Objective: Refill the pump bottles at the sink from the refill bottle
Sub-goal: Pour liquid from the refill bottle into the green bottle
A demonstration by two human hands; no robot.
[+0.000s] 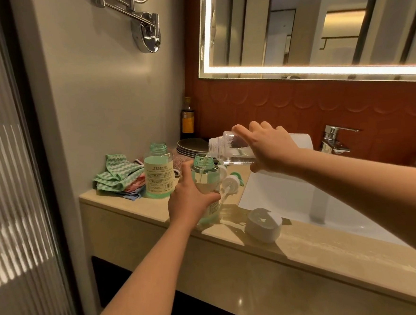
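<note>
Left hand (pixel 190 201) wraps pump bottle (pixel 206 179), upright on counter (pixel 307 261). Right hand (pixel 269 150) grips refill bottle (pixel 225 145) from above, long axis near level, mouth pointing away from that grip, just over the open neck. Pour hinges on mouth-over-neck alignment.

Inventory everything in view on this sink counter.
Green-tinted clear plastic pump bottles: two, uncapped; one on beige counter, one held.
Clear plastic refill bottle: one, tilted over the held bottle's neck.
White pump heads: apparently two, beside sink.
White round cap: one, counter's front edge.
Green-and-white folded cloths: one pile, counter's left end.
Grey plates: one stack, behind bottles.
Dark yellow-labelled bottle: one, back corner.
Chrome tap: one, behind white sink.
Left hand: grips held pump bottle.
Right hand: grips refill bottle.
</note>
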